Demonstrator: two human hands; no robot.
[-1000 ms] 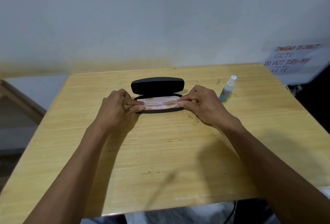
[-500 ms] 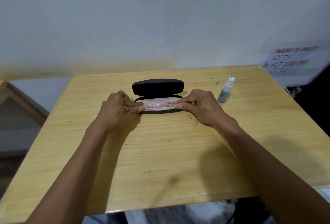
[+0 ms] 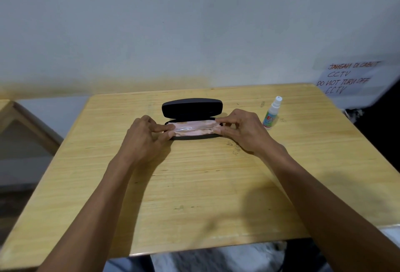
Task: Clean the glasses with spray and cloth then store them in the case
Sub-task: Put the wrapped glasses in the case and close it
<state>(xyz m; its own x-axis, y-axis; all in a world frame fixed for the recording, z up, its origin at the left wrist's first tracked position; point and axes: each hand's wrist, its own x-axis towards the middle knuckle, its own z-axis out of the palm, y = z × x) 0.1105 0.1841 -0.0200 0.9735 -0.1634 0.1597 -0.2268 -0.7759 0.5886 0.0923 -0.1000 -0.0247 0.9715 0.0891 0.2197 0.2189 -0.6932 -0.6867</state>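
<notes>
A black glasses case (image 3: 192, 108) lies open on the wooden table (image 3: 194, 185), its lid standing up at the back. A pink cloth (image 3: 194, 130) fills the lower half of the case, and a thin clear line of the glasses (image 3: 192, 128) shows across it. My left hand (image 3: 147, 135) pinches the cloth's left end with thumb and forefinger. My right hand (image 3: 242, 131) pinches its right end. Most of the glasses are hidden under the cloth. A small spray bottle (image 3: 272, 113) with a white cap stands upright just right of my right hand.
The table's back edge meets a pale wall. A paper sign (image 3: 350, 76) with red handwriting hangs at the right. Part of another wooden piece of furniture (image 3: 26, 120) shows at the left.
Both hands stay at the ends of the cloth in the case. The fingers have shifted only slightly; the view has tilted a little.
</notes>
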